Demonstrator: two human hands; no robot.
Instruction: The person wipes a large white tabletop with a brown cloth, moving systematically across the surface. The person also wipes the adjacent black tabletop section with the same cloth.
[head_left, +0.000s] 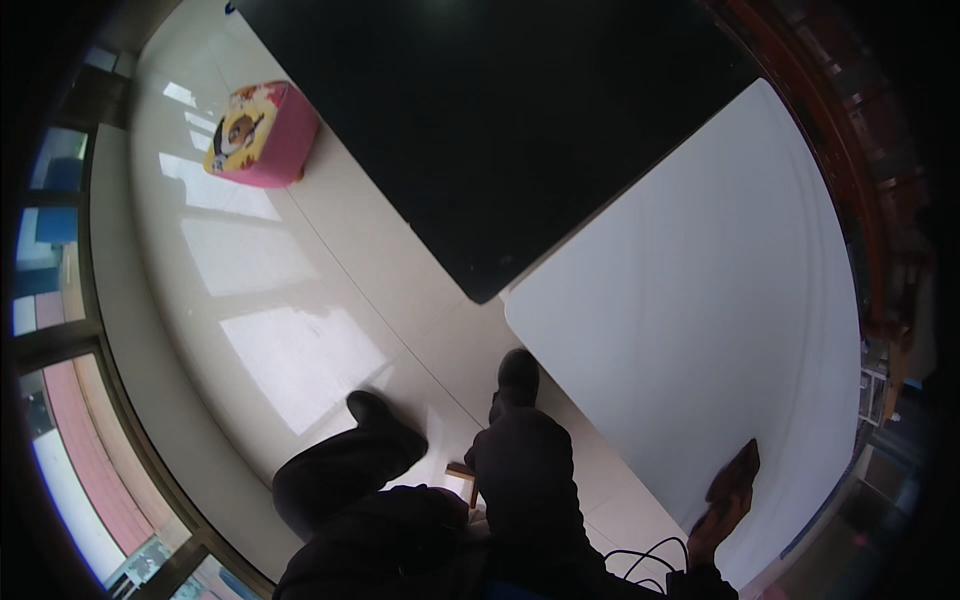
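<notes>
A bare hand, my right hand (718, 525), is at the lower right, over the near part of a white tabletop (675, 285). Its fingers are closed on a dark reddish-brown object (735, 471) with a pointed end; blur and shadow leave its kind unclear. Wet-looking streaks run along the white surface. A black tabletop (510, 135) meets the white one at an angle, their corners close together. My left hand is out of view. Below lie my dark-clad legs and dark shoes on the floor.
A pink stool (296, 142) with a printed cartoon top stands on the tiled floor at the upper left. Black cables (649, 559) loop beside my right wrist. Windows (56, 247) line the left side. Brown wooden furniture (817, 142) borders the tables on the right.
</notes>
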